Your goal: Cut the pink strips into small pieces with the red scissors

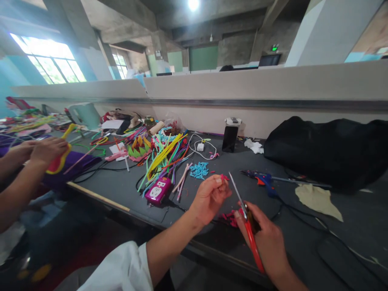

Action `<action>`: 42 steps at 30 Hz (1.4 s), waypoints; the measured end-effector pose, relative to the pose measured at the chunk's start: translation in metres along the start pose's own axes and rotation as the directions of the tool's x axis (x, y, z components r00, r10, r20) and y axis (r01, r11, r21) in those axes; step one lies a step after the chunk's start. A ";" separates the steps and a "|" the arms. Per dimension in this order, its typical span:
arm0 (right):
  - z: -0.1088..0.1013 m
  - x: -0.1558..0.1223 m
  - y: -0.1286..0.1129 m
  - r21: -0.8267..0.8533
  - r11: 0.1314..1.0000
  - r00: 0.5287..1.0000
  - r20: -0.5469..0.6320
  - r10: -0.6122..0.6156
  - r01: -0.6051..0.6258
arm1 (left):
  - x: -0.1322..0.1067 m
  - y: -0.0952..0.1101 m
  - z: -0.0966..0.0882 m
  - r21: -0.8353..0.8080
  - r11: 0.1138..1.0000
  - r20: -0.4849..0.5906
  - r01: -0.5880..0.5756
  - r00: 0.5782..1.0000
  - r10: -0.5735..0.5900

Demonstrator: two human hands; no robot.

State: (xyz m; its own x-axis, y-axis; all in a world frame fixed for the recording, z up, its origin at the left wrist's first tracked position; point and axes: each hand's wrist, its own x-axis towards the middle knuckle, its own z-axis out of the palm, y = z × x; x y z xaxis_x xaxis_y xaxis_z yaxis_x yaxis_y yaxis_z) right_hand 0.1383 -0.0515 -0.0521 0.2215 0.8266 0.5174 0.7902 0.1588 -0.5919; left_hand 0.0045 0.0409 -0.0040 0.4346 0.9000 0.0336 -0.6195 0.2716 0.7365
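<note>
My left hand (211,199) pinches a small pink-red fuzzy piece (223,177) between thumb and fingers, above the dark tabletop. In my right hand (266,238) is a pair of scissors with red handles (254,244). Their metal blades point up and left, close to the pink-red piece but apart from it. A small heap of pink-red pieces (229,218) lies on the table between my hands, partly covered by the right one. Beyond my left hand sits a pile of short blue pieces (199,170), beside a few pale pink stems (182,182).
Left of the blue pile are a purple power socket (158,190) and a bundle of coloured pipe cleaners (165,155). A blue glue gun (266,184), a phone (230,138) and a black bag (324,151) stand right. A co-worker's hands (50,151) hold a yellow-edged item at far left.
</note>
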 end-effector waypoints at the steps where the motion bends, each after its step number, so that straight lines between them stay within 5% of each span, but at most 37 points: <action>1: -0.001 0.001 0.001 -0.007 1.000 1.000 -0.016 0.012 -0.012 | 0.005 -0.002 -0.005 0.090 0.996 -0.002 -0.023 1.000 0.023; 3: -0.006 0.003 0.003 -0.016 0.999 0.998 -0.037 0.049 -0.050 | 0.017 -0.006 -0.020 0.390 0.917 -0.031 -0.082 0.994 0.102; 6: -0.015 0.009 0.004 0.001 0.995 0.994 -0.035 0.104 -0.104 | 0.037 -0.013 -0.045 0.794 0.606 -0.111 -0.047 0.969 0.221; 7: -0.018 0.010 0.005 0.008 0.993 0.993 -0.036 0.116 -0.116 | 0.042 -0.015 -0.052 0.823 0.567 -0.116 -0.029 0.969 0.218; 11: -0.027 0.013 0.007 0.030 0.985 0.985 -0.039 0.169 -0.168 | 0.050 -0.018 -0.068 0.888 0.459 -0.099 -0.009 0.973 0.210; 15: -0.032 0.009 0.012 0.062 0.978 0.979 -0.038 0.200 -0.198 | 0.046 -0.014 -0.065 0.941 0.335 -0.032 -0.049 0.972 0.231; 21: -0.040 0.006 0.021 0.067 0.968 0.968 -0.050 0.245 -0.242 | 0.034 -0.026 -0.045 0.931 0.198 0.278 -0.307 0.947 0.161; 23: -0.043 0.005 0.022 0.069 0.966 0.966 -0.050 0.253 -0.250 | 0.030 -0.035 -0.039 0.873 0.018 0.482 -0.488 0.867 0.123; 25: -0.044 0.005 0.024 0.078 0.964 0.965 -0.046 0.260 -0.256 | 0.028 -0.044 -0.036 0.804 -0.185 0.578 -0.565 0.816 0.017; 29: -0.039 0.004 0.026 0.082 0.969 0.972 -0.017 0.236 -0.233 | 0.029 -0.054 -0.036 0.710 -0.458 0.530 -0.535 0.834 -0.152; 38: -0.026 0.010 0.015 0.115 0.968 0.975 0.038 0.219 -0.222 | 0.033 -0.055 -0.034 0.633 -0.488 0.570 -0.601 0.789 -0.231; 42: -0.023 0.014 0.016 0.138 0.968 0.977 0.026 0.209 -0.211 | 0.033 -0.058 -0.037 0.654 -0.485 0.569 -0.581 0.800 -0.190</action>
State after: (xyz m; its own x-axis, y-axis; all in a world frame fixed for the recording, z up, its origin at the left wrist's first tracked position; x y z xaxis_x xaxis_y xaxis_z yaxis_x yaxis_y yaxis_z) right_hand 0.1671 -0.0498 -0.0407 0.3670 0.8553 0.3657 0.6388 0.0540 -0.7675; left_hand 0.0306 0.0669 -0.0705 0.8375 0.4744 0.2710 0.4757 -0.8772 0.0656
